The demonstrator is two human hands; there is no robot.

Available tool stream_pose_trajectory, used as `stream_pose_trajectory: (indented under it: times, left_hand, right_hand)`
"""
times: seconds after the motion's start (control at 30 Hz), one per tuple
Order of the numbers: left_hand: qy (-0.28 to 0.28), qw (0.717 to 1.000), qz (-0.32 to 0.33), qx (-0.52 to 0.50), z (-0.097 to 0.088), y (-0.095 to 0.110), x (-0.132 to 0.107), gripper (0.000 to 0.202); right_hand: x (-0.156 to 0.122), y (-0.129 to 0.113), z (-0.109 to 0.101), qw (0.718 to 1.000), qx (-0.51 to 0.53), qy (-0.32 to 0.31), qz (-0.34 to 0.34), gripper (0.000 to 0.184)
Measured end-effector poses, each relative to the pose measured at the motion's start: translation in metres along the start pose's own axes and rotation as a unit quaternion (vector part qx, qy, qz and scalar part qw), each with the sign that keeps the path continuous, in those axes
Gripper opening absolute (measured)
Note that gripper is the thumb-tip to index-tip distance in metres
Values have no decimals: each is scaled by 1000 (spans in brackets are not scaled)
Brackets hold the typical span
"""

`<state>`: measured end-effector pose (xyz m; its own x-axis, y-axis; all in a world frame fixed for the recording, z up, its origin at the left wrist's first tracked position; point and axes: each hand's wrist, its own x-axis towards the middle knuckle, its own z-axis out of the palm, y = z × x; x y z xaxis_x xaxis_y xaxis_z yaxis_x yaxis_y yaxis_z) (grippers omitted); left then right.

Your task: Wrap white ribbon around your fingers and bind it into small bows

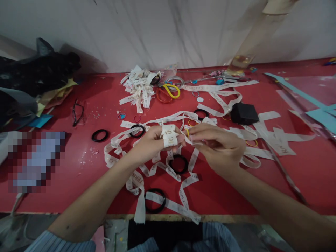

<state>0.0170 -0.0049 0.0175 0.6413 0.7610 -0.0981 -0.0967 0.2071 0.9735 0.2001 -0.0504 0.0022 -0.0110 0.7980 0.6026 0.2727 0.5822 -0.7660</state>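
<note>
In the head view, a person's left hand (153, 139) and right hand (223, 140) meet at centre frame over a red worktop (78, 189), handling a long, thin white fabric ribbon printed with lettering (168, 132). The ribbon is wrapped around the bent fingers of the left hand, while the fingers of the right hand are pinched together on a narrow stretch of it, beside a thin yellow elastic band (187, 133). The rest zigzags in loose coils across the middle and lower centre of the frame. The material looks very light, soft and limp, perhaps a little slick, unlikely to break yet apt to twist and crease; it would best be taken flat between thumb and forefinger near a free end. How many lengths lie there cannot be told, as they overlap and tangle. More easily counted are five black round rings (93, 135), scattered from centre left to lower centre, and at least four of the yellow bands, the one at the fingers included. Three small coloured ring ties, two bluish and one pinkish, lie above centre. One dark, flat-faced block (244, 113) sits right of centre, and one tool with a yellow and a red looped handle (172, 91) rests at upper centre, beside a single crumpled heap of printed white strips (140, 85).
</note>
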Motion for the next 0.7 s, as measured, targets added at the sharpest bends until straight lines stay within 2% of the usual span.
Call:
stream_pose_trajectory:
  times: [0.1, 0.17, 0.23, 0.3, 0.4, 0.57, 0.7]
  left_hand:
    - [-27, 999, -10, -16, -2, 1, 0, 23]
    - [-20, 999, -32, -19, -3, 1, 1, 23]
    - [-16, 998, -55, -22, -5, 1, 2, 25]
    - [-19, 997, -70, -23, -6, 2, 2, 27]
    - [-25, 997, -72, -14, -8, 5, 3, 28]
    - [-44, 998, -51, -10, -7, 7, 3, 23]
    - [-7, 999, -25, -24, -6, 3, 2, 23]
  right_hand:
    - [-3, -1, 2, 999, 12, 4, 46, 19]
    - [-3, -1, 3, 998, 15, 5, 65, 27]
    - [-3, -2, 4, 997, 19, -6, 68, 37]
    - [-1, -3, 3, 997, 12, -37, 64, 39]
    - [0, -4, 2, 996, -14, -58, 60, 30]
    - [0, -1, 1, 998, -18, 4, 56, 11]
    - [2, 0, -2, 998, 41, 14, 45, 5]
